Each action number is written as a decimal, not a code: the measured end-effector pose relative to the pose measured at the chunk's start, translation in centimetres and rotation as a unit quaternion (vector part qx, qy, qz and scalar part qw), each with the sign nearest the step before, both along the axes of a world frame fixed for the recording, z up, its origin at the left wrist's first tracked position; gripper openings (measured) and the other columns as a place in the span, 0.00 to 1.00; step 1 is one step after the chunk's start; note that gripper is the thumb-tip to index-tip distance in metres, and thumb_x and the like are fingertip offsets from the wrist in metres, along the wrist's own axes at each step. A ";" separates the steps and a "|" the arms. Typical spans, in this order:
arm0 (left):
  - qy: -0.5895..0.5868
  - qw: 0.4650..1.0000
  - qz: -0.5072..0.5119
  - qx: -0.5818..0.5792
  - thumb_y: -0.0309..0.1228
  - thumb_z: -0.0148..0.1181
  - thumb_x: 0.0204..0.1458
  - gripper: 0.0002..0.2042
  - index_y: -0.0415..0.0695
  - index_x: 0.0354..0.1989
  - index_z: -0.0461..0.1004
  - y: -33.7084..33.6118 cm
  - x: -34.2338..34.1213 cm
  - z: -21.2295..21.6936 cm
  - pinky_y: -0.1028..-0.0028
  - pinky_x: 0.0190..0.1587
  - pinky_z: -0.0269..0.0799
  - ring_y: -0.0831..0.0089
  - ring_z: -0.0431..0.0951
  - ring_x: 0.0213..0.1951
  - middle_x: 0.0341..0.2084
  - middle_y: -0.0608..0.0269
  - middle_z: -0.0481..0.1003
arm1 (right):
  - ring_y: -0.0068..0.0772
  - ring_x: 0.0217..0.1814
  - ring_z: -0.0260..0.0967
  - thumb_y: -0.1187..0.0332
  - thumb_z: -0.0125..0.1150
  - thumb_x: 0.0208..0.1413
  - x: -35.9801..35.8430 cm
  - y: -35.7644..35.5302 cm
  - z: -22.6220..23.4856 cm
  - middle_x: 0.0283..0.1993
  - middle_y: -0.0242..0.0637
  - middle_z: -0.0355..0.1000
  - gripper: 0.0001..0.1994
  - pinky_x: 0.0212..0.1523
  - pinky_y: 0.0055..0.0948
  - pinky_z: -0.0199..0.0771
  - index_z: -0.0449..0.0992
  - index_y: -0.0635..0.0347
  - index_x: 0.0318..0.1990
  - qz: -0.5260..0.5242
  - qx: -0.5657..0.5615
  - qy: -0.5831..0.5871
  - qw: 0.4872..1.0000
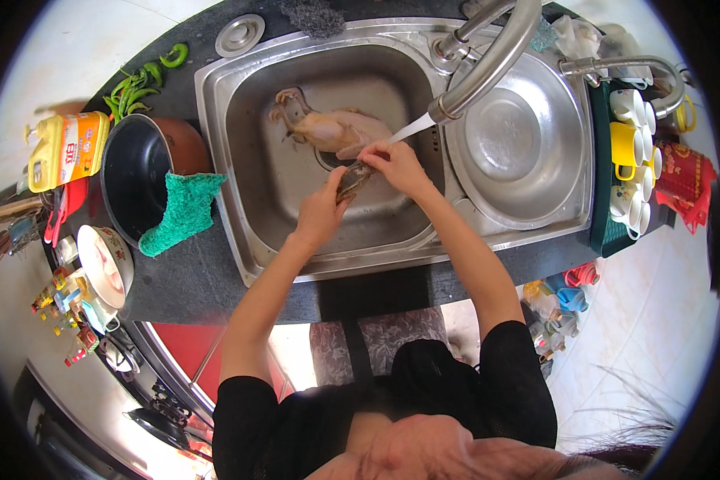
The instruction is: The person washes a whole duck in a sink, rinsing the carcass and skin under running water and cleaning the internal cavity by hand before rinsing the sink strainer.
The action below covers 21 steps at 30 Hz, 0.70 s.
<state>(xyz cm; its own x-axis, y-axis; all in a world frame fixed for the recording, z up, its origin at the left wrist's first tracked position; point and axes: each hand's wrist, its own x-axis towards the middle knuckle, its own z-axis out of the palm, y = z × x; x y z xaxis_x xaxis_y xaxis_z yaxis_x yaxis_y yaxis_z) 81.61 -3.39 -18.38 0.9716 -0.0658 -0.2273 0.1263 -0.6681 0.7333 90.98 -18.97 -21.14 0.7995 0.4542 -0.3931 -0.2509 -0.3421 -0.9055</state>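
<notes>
Over the sink (276,196), my left hand (321,210) grips and my right hand (399,168) pinches a dark piece (350,184) too covered to identify, as a plucked bird (334,128) inside partly hides the drain (326,162).

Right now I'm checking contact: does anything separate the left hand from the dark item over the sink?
Nothing visible does: the left hand grips the dark item, and the right hand pinches its upper end. The water stream falls by the right hand.
</notes>
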 end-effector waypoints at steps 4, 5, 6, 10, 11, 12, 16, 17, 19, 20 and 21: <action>0.018 1.000 0.002 -0.004 0.29 0.54 0.42 0.23 0.49 0.48 0.54 0.1 -0.1 -0.8 0.58 0.28 0.64 0.50 0.70 0.30 0.27 0.50 0.71 | 0.22 0.29 0.67 0.74 0.53 0.46 -0.9 -0.2 1.6 0.26 0.33 0.70 0.05 0.32 0.22 0.66 0.73 0.62 0.32 0.044 0.026 -0.023 0.998; 0.010 1.000 -0.009 0.006 0.29 0.54 0.42 0.22 0.49 0.48 0.54 0.2 -0.1 -0.8 0.58 0.28 0.64 0.50 0.70 0.30 0.27 0.50 0.71 | 0.23 0.29 0.67 0.74 0.53 0.46 -0.7 -0.5 1.6 0.27 0.33 0.70 0.05 0.31 0.22 0.65 0.73 0.62 0.32 0.059 0.023 -0.010 0.998; 0.003 1.000 -0.022 0.016 0.29 0.54 0.43 0.22 0.49 0.48 0.55 0.2 -0.1 -0.9 0.58 0.28 0.64 0.50 0.70 0.30 0.27 0.50 0.71 | 0.24 0.29 0.67 0.74 0.52 0.46 -0.7 -0.7 1.5 0.27 0.34 0.70 0.05 0.31 0.23 0.64 0.72 0.62 0.32 0.073 0.021 0.004 0.997; -0.031 0.994 -0.076 0.069 0.28 0.53 0.43 0.21 0.48 0.47 0.56 0.2 0.5 -0.5 0.59 0.28 0.64 0.51 0.70 0.30 0.27 0.51 0.70 | 0.25 0.26 0.64 0.74 0.53 0.45 -0.3 -0.6 0.5 0.24 0.36 0.68 0.05 0.30 0.23 0.63 0.72 0.61 0.31 0.112 -0.083 -0.225 0.964; -0.036 0.993 -0.083 0.073 0.28 0.54 0.43 0.21 0.48 0.47 0.56 0.2 0.6 -0.2 0.59 0.28 0.65 0.52 0.70 0.31 0.28 0.51 0.71 | 0.25 0.25 0.64 0.74 0.53 0.45 -0.5 -0.3 0.4 0.24 0.36 0.67 0.05 0.30 0.23 0.63 0.72 0.60 0.30 0.106 -0.100 -0.275 0.950; -0.042 0.992 -0.089 0.076 0.28 0.54 0.43 0.21 0.48 0.47 0.57 0.3 0.7 0.1 0.59 0.28 0.65 0.52 0.70 0.32 0.29 0.51 0.71 | 0.25 0.25 0.64 0.73 0.53 0.44 -0.6 -0.1 0.4 0.23 0.37 0.66 0.04 0.29 0.24 0.63 0.72 0.59 0.30 0.100 -0.118 -0.324 0.933; -0.030 0.999 -0.029 0.016 0.28 0.54 0.43 0.20 0.46 0.46 0.58 1.1 0.0 1.6 0.62 0.29 0.66 0.53 0.71 0.33 0.32 0.52 0.71 | 0.23 0.25 0.64 0.71 0.52 0.47 -0.3 -0.4 1.7 0.23 0.32 0.66 0.05 0.29 0.22 0.64 0.71 0.61 0.31 -0.004 0.043 0.040 0.998; -0.015 0.999 -0.022 0.019 0.28 0.54 0.43 0.20 0.46 0.46 0.58 1.5 -0.6 2.5 0.63 0.30 0.66 0.54 0.71 0.33 0.32 0.52 0.71 | 0.22 0.26 0.64 0.70 0.52 0.48 -0.3 -0.6 2.0 0.24 0.31 0.66 0.06 0.29 0.21 0.65 0.71 0.62 0.32 -0.031 0.098 0.111 0.989; 0.015 0.999 -0.016 0.027 0.27 0.55 0.42 0.20 0.46 0.46 0.58 2.6 -1.8 5.5 0.66 0.31 0.67 0.55 0.72 0.33 0.31 0.52 0.71 | 0.20 0.27 0.63 0.70 0.50 0.50 -0.6 -1.2 2.6 0.25 0.29 0.65 0.06 0.29 0.19 0.65 0.69 0.62 0.33 -0.093 0.191 0.222 0.952; 0.031 0.999 0.007 0.000 0.26 0.55 0.42 0.20 0.45 0.46 0.59 3.3 -2.2 7.3 0.69 0.32 0.67 0.59 0.72 0.34 0.32 0.53 0.71 | 0.19 0.28 0.62 0.70 0.49 0.51 -0.8 -1.5 2.9 0.26 0.29 0.64 0.06 0.29 0.18 0.65 0.68 0.63 0.33 -0.123 0.231 0.262 0.929; 0.044 0.998 0.030 -0.028 0.25 0.56 0.42 0.20 0.44 0.45 0.59 3.9 -2.4 9.3 0.72 0.34 0.67 0.63 0.73 0.34 0.32 0.54 0.71 | 0.18 0.29 0.61 0.71 0.48 0.52 -0.6 -1.8 3.1 0.27 0.28 0.64 0.06 0.29 0.17 0.65 0.67 0.63 0.34 -0.152 0.271 0.299 0.902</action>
<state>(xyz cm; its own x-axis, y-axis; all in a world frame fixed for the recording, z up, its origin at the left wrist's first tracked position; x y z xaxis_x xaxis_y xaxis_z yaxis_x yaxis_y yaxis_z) 79.25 0.47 -9.03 0.9508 -0.0232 -0.3089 0.2301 -0.6150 0.7542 90.39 -20.74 -18.01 0.6382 0.5049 -0.5812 -0.7575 0.2771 -0.5911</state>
